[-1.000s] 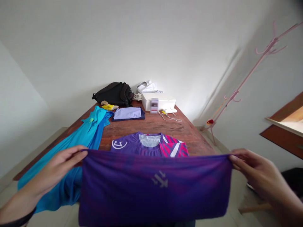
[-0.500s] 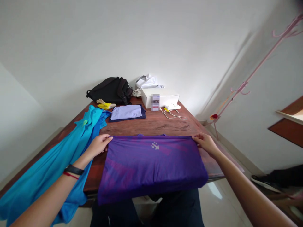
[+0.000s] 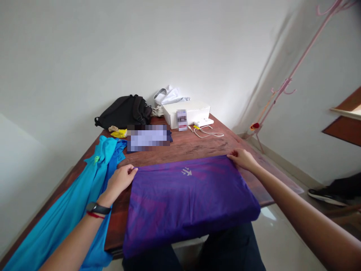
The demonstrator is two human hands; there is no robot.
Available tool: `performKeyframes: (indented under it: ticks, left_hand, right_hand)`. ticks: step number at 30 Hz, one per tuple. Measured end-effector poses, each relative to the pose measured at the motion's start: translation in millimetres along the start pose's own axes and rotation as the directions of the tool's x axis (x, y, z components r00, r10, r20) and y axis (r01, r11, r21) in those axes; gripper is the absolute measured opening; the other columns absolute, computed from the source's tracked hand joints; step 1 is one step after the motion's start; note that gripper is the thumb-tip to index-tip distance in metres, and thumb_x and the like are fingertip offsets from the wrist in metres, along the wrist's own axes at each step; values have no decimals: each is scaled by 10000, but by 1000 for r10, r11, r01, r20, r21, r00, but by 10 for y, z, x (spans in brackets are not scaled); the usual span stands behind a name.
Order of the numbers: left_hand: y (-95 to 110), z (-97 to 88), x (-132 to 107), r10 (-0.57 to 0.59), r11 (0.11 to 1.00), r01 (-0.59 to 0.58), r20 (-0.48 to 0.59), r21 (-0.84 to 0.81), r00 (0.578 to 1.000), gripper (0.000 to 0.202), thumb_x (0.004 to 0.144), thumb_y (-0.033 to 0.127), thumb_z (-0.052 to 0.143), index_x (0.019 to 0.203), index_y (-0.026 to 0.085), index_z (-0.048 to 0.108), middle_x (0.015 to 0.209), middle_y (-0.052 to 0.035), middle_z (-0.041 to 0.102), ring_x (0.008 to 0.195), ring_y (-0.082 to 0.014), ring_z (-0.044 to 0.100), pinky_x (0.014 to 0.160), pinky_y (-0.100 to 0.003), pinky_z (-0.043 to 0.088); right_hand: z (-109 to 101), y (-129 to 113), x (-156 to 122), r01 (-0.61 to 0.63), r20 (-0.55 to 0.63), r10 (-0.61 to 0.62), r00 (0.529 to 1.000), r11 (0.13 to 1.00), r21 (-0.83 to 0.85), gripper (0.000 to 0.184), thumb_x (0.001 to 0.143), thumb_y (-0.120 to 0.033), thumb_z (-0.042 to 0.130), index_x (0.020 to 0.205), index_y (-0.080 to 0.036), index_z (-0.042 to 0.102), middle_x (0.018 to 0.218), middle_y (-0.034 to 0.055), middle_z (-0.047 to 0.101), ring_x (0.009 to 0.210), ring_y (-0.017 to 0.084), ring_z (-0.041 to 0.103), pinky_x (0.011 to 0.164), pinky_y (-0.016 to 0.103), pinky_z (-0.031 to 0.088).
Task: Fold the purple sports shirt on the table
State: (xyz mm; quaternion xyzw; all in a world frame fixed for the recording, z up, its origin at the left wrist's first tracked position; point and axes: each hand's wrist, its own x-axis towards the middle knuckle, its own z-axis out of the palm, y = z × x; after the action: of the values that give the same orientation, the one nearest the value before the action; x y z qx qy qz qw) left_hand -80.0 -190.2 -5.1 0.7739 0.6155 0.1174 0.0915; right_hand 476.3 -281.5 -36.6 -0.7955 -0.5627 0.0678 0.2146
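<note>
A purple sports jersey [image 3: 188, 203] lies folded on the wooden table, its grey arrow logo facing up and its pink-striped front hidden under the fold. My left hand [image 3: 120, 182] pinches the jersey's far left corner, with a wristband and red cord on the wrist. My right hand [image 3: 244, 159] grips the far right corner. A bright blue garment [image 3: 76, 203] lies beside my left forearm and hangs over the table's left edge.
Beyond the jersey, the reddish-brown table [image 3: 186, 146] holds a blurred folded garment [image 3: 148, 138], a black backpack [image 3: 124, 112], a yellow packet [image 3: 119, 133], a white box [image 3: 186, 113] and a white cable [image 3: 207, 133]. A pink coat rack [image 3: 284, 82] stands at right.
The jersey's raised half has come down and forward, now lying flat over the pink-striped front. Both hands have lowered with it, and the view has tilted slightly.
</note>
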Motion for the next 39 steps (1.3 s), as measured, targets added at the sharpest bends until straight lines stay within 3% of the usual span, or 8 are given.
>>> performKeyframes:
  ticks: [2,4,7,9,13,20,32,39]
  left_hand:
    - [170,-26,-118,24,996,-8,-165,94,986,448,936,495,488,1183,157,647,1278,-192,631,1171,-350,626,961,-417,485]
    - [433,-32,-278,125,987,-86,-314,138,941,572,969,496,470,1398,122,528,1553,-236,389,1380,-390,465,1101,-491,407]
    - [931,51,-487,405,914,-401,-130,52,905,512,1045,463,374,1456,187,503,1613,-136,363,1476,-288,369,1213,-446,311]
    - [1231,180,-545,559,829,-559,79,-27,825,536,1064,470,349,1533,223,424,1646,-92,320,1508,-257,317,1221,-432,313]
    - [1513,483,-495,559,823,-568,177,-3,810,572,1069,495,337,1554,199,402,1647,-115,301,1529,-305,254,1217,-544,295]
    - [1269,618,-490,473,863,-486,121,137,873,559,1045,546,378,1573,363,351,1683,-39,201,1544,-359,165,1192,-636,268]
    - [598,458,-542,327,914,-341,98,219,940,595,1040,581,351,1588,353,312,1678,-55,184,1539,-343,196,1202,-615,232]
    - [285,378,-700,225,940,-235,68,247,972,602,1036,580,369,1588,346,315,1678,-75,193,1542,-339,180,1202,-558,268]
  right_hand:
    - [1,-161,-149,35,-135,-48,990,995,-96,319,891,-391,598,1049,-139,713,1053,186,711,998,347,657,838,433,519]
    - [18,-428,-362,97,-260,-131,957,985,-140,465,938,-416,556,1317,-152,611,1298,222,618,1205,400,566,942,527,495]
    - [109,-938,-695,397,-171,-410,896,911,-110,501,1003,-436,481,1427,-175,534,1468,183,526,1428,365,398,1131,537,385]
    - [227,-1239,-858,536,-43,-538,842,842,-58,558,1019,-501,445,1487,-199,485,1584,141,421,1517,352,262,1184,560,317]
    - [488,-1495,-951,573,146,-569,810,819,11,622,1045,-567,327,1559,-224,401,1661,88,293,1546,347,190,1198,592,278]
    - [575,-1192,-805,502,211,-487,848,865,-21,683,1016,-667,282,1586,-295,339,1675,50,240,1550,362,155,1205,646,196]
    - [429,-348,-599,374,196,-347,917,919,-123,704,1011,-680,220,1597,-300,309,1675,16,231,1555,317,161,1245,575,149]
    - [383,-160,-579,327,195,-301,933,938,-117,710,998,-691,236,1594,-312,314,1678,20,226,1558,308,151,1236,588,162]
